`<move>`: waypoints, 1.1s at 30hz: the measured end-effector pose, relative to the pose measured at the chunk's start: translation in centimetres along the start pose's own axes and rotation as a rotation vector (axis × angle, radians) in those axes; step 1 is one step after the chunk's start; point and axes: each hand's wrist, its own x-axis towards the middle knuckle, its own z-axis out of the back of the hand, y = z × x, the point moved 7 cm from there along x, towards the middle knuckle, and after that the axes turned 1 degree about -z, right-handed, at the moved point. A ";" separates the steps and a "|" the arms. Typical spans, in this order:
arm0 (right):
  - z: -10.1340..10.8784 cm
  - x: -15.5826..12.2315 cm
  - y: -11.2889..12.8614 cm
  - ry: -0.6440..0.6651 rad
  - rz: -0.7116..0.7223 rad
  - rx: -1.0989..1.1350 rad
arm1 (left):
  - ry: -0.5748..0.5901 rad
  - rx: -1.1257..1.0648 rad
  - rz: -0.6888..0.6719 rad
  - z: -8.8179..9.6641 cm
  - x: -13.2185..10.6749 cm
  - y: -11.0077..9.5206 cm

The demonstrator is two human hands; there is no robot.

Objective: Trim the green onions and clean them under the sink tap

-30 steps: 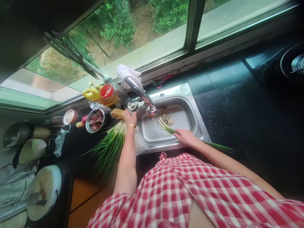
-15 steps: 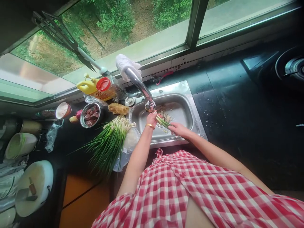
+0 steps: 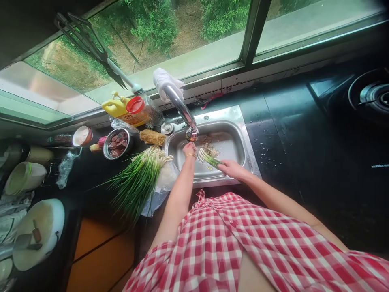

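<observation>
My right hand (image 3: 231, 168) is closed around the green part of a small bunch of spring onions (image 3: 210, 158), whose white ends point left over the sink (image 3: 243, 134). Just under the faucet (image 3: 182, 106), at the sink's left side, is my left hand (image 3: 190, 149) with a bracelet at the wrist. Its fingers are curled in, apart from the onions, and what they may hold is hidden. Brown scraps (image 3: 210, 149) lie in the basin. On the counter left of the sink rests a large heap of spring onions (image 3: 138, 174), its white ends toward the sink.
A metal bowl of meat pieces (image 3: 118, 145), a brown loofah-like scrubber (image 3: 152, 137), a red-lidded jar (image 3: 135, 105) and a yellow jug (image 3: 115, 108) stand left of the faucet. A cleaver (image 3: 26, 242) lies on a round board (image 3: 50, 217). A gas burner (image 3: 377, 95) is far right.
My left hand has let go of the spring onions' white ends and moved left and slightly up, near the faucet. The right hand keeps its hold on the bunch. The view has shifted slightly.
</observation>
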 end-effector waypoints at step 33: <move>-0.4 8.1 7.9 0.058 0.208 0.442 | 0.462 0.093 0.014 -2.6 -7.3 -3.9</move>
